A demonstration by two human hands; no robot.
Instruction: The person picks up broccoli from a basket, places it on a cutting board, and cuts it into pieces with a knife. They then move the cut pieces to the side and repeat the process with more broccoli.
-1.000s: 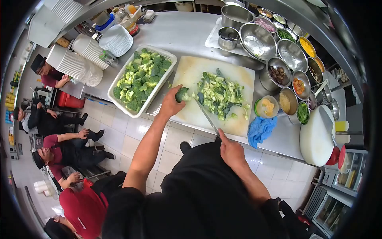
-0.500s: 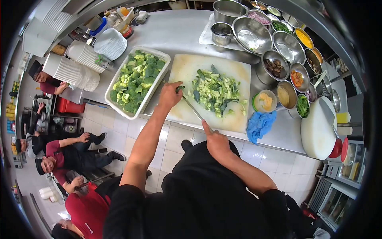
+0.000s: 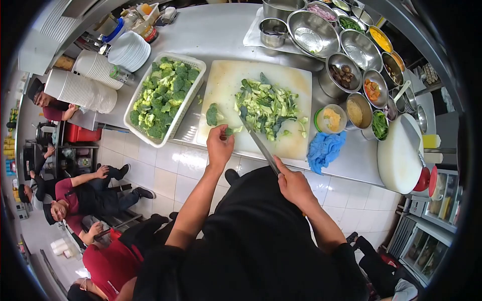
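Observation:
My right hand (image 3: 295, 186) grips the handle of a knife (image 3: 258, 143), whose blade slants over the white cutting board (image 3: 223, 75) with its tip by a pile of chopped broccoli stems and leaves (image 3: 268, 108). At the board's near left edge, my left hand (image 3: 220, 146) pinches a small green broccoli piece (image 3: 230, 131). Just beyond those fingers a broccoli floret (image 3: 214, 114) lies loose on the board. To the left stands a white plastic basket (image 3: 199, 65) full of broccoli florets (image 3: 165, 95).
Right of the board are a blue cloth (image 3: 326, 150), a tub of yellowish paste (image 3: 331, 119) and several metal bowls (image 3: 314, 35) of ingredients. Stacked white bowls (image 3: 83, 90) and plates (image 3: 129, 51) stand at the left. Co-workers (image 3: 95, 188) are behind on the left.
My left hand has come nearer my body, and a floret now lies on the board beyond it. My right hand has moved right and slightly nearer with the knife. The view has shifted slightly.

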